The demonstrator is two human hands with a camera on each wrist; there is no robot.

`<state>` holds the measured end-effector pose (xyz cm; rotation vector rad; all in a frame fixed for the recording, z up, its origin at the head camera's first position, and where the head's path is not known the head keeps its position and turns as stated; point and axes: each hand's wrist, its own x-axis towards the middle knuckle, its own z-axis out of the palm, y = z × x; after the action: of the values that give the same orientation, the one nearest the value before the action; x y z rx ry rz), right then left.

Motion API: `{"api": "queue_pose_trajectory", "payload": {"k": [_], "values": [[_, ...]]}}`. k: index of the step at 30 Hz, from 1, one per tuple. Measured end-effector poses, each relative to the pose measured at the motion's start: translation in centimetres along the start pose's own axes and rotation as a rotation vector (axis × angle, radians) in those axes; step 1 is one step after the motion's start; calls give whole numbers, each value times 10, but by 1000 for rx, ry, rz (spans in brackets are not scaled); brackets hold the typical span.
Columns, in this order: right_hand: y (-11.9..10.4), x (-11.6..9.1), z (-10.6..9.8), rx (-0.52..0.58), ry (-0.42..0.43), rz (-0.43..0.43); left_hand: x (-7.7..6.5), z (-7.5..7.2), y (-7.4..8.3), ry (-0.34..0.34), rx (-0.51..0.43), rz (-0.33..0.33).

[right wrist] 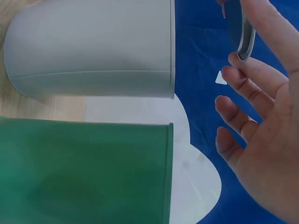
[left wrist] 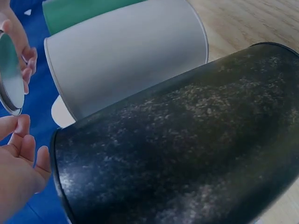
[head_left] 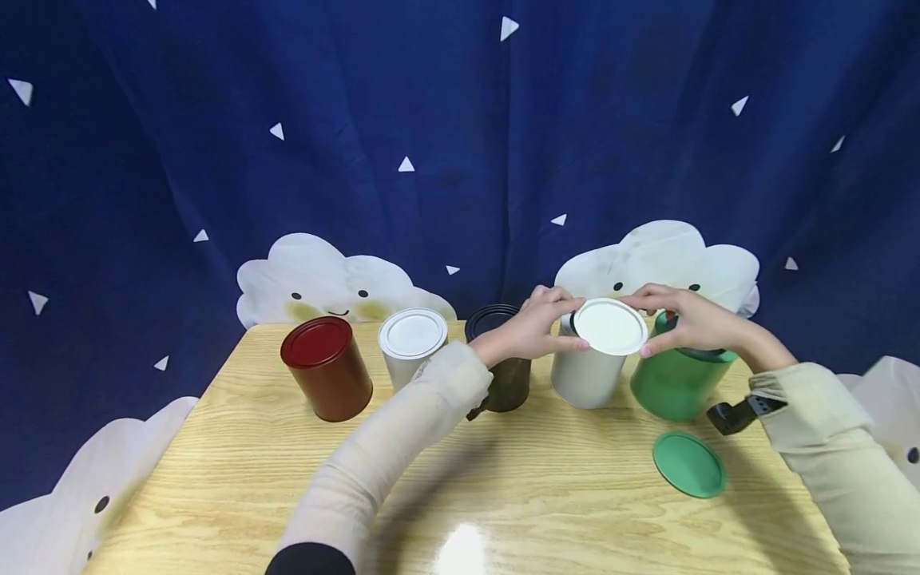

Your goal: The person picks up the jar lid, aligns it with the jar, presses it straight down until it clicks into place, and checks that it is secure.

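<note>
Left hand [head_left: 532, 326], thumb and fingers parted, pinches the white lid [head_left: 611, 326] at nine o'clock; open air parts its edge from the white can [head_left: 585, 383] toward seven; round, pale, thin-rimmed, it tilts; the right hand [head_left: 693, 319] pinches three o'clock, green can [head_left: 672, 387] below at six

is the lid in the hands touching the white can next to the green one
Apart. The right wrist view shows blue curtain plainly separating the lid from the white can.
</note>
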<state>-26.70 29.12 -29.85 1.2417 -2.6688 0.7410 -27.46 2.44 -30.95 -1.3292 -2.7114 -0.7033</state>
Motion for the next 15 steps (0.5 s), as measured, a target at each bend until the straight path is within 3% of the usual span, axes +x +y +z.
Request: {"api": "queue_pose_trajectory", "payload": {"k": [15], "values": [[14,12,-1,46,-66,111,12,0,-12,-38,1,-53]]}}
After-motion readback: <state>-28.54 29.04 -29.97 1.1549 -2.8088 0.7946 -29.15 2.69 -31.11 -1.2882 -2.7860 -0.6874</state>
